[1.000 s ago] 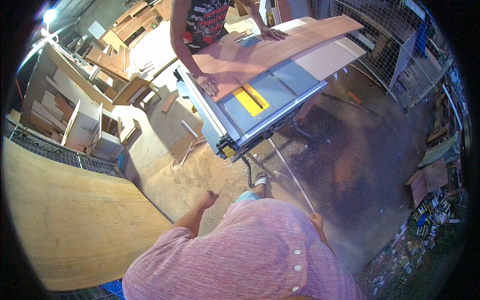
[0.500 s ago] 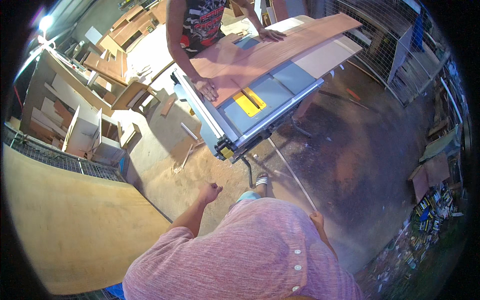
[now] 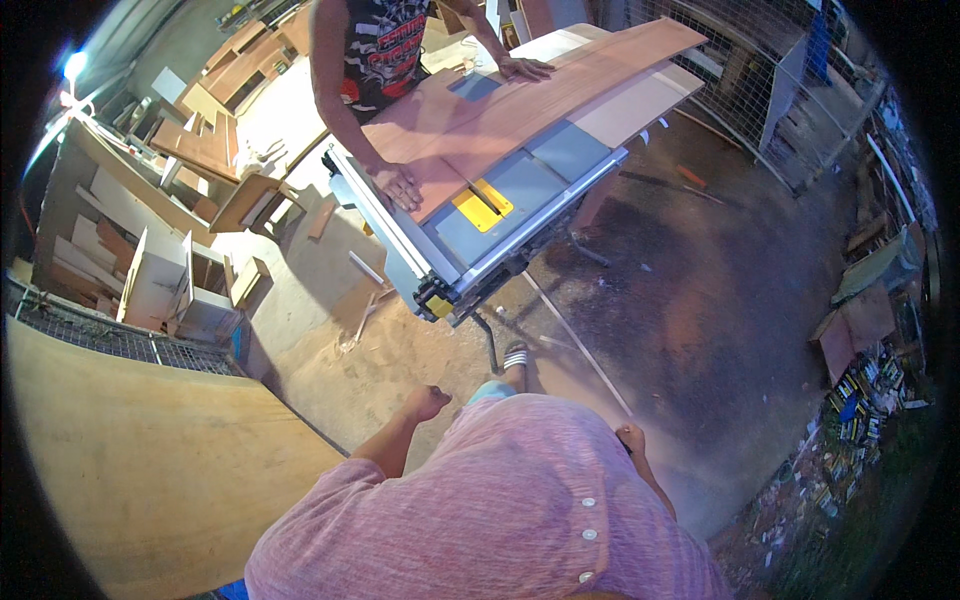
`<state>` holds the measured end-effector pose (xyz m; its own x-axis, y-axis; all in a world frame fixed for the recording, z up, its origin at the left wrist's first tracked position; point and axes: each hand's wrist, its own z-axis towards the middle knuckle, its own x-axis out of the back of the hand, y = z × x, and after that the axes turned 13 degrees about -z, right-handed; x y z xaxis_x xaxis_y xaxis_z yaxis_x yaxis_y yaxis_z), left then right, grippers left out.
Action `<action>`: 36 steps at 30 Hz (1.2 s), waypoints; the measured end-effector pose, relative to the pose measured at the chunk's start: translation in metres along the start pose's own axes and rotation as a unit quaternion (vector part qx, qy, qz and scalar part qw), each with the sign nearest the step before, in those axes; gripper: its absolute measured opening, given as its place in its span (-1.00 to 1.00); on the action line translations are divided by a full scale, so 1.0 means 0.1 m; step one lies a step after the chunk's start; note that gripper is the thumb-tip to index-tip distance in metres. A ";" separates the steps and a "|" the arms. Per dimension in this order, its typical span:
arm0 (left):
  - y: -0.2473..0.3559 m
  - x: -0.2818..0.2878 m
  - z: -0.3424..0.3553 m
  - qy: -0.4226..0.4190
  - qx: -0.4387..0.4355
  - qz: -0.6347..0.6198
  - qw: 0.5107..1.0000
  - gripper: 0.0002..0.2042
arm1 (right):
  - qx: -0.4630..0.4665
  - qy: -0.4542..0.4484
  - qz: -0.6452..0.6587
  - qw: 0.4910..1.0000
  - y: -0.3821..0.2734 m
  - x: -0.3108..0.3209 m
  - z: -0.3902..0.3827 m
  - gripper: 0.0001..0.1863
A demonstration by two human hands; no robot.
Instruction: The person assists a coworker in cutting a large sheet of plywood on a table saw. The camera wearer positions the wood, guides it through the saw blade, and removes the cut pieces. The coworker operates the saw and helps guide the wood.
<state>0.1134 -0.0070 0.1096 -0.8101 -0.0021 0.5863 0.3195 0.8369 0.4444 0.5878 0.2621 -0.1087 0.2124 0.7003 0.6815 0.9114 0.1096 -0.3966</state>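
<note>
My left hand is low in front of me with fingers curled closed, nothing visible in it. My right hand is beside my pink shirt, closed round something dark that I cannot make out, near the end of a long thin strip. Ahead stands a table saw with a yellow throat plate. A co-worker in a dark printed top leans over a reddish board on it, their two hands pressing flat on the board.
A large plywood sheet is at my left. Behind it lie stacked boards and wooden pieces. A wire-mesh frame stands at the back right, a scrap pile along the right edge. Offcuts and sawdust cover parts of the concrete floor.
The saw, board and co-worker have shifted slightly up and left in the view. My left hand stays low, moved slightly to the right. The co-worker's hands remain on the board.
</note>
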 end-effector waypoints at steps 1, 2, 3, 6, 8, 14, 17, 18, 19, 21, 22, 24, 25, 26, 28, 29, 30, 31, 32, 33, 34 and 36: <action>-0.03 -0.03 -0.02 0.007 0.002 -0.013 1.000 -0.52 | 0.014 0.002 -0.026 1.000 -0.13 0.09 -0.04 -0.55; -0.06 -0.06 0.00 0.011 0.002 -0.024 1.000 -0.53 | 0.024 0.007 -0.051 0.998 -0.21 0.16 -0.09 -0.55; -0.08 -0.08 0.01 0.014 0.001 -0.035 0.999 -0.54 | 0.031 0.037 -0.037 0.998 -0.26 0.17 -0.11 -0.63; -0.14 -0.12 0.03 0.015 -0.020 -0.040 0.999 -0.55 | 0.043 0.111 -0.010 0.993 -0.30 0.17 -0.12 -0.77; -0.11 -0.11 0.06 0.011 -0.018 -0.037 0.999 -0.55 | 0.034 0.138 -0.011 0.990 -0.17 0.05 -0.04 -0.78; -0.19 -0.13 0.14 -0.017 -0.024 -0.013 0.999 -0.54 | 0.056 0.055 0.032 0.996 0.13 -0.06 0.02 -0.53; -0.21 -0.12 -0.02 -0.007 -0.036 0.001 0.999 -0.55 | 0.020 0.036 -0.018 0.999 -0.18 0.11 -0.11 -0.54; -0.21 -0.13 -0.04 -0.004 -0.048 0.005 0.999 -0.55 | 0.010 0.028 -0.002 1.000 -0.21 0.14 -0.15 -0.54; -0.31 -0.16 0.02 -0.006 -0.047 0.016 0.999 -0.55 | -0.001 0.019 0.014 1.000 -0.22 0.15 -0.18 -0.55; -0.52 -0.25 0.19 -0.012 -0.050 0.037 0.998 -0.53 | -0.022 0.005 0.031 0.999 -0.19 0.13 -0.19 -0.56; -0.42 -0.23 0.17 -0.011 -0.038 0.024 0.999 -0.53 | -0.033 0.003 0.031 0.999 -0.10 0.08 -0.16 -0.56; -0.21 -0.18 0.06 -0.003 -0.008 -0.003 1.000 -0.52 | -0.039 -0.004 0.026 0.999 -0.03 0.03 -0.12 -0.56; -0.16 -0.15 0.01 -0.002 -0.001 -0.009 1.000 -0.52 | -0.035 -0.008 0.021 0.999 -0.05 0.06 -0.12 -0.56; -0.13 -0.14 -0.03 -0.002 0.005 -0.014 1.000 -0.52 | -0.031 -0.012 0.016 0.999 -0.08 0.08 -0.13 -0.56; -0.19 -0.16 0.01 -0.003 -0.008 -0.011 1.000 -0.52 | 0.016 0.095 -0.006 0.995 -0.04 0.00 -0.12 -0.76; -0.29 -0.20 0.10 -0.003 -0.026 -0.003 1.000 -0.52 | 0.038 0.148 -0.017 0.988 0.00 -0.05 -0.11 -0.80; -0.39 -0.25 0.17 -0.001 -0.040 0.005 0.999 -0.52 | 0.010 0.093 -0.015 0.995 -0.05 0.00 -0.12 -0.76; -0.42 -0.26 0.16 0.002 -0.025 -0.003 1.000 -0.52 | -0.014 0.037 -0.016 0.999 -0.16 0.12 -0.13 -0.66; -0.41 -0.25 0.11 0.005 -0.011 -0.011 1.000 -0.52 | -0.039 -0.018 -0.017 0.999 -0.24 0.20 -0.14 -0.54; -0.38 -0.23 0.09 0.005 0.000 -0.018 1.000 -0.51 | -0.034 -0.017 -0.014 0.999 -0.22 0.20 -0.14 -0.54; -0.39 -0.23 0.12 -0.004 -0.008 -0.001 1.000 -0.52 | -0.031 -0.015 -0.008 0.999 -0.15 0.18 -0.12 -0.53; -0.37 -0.22 0.12 -0.018 -0.021 0.031 0.999 -0.52 | -0.024 -0.009 0.000 1.000 -0.10 0.15 -0.11 -0.53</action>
<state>0.1132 -0.0314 0.0718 -0.8051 0.0708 0.5889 0.3899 0.8113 0.4356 0.5862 0.2638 -0.0873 0.2072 0.7132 0.6697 0.9274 0.0748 -0.3666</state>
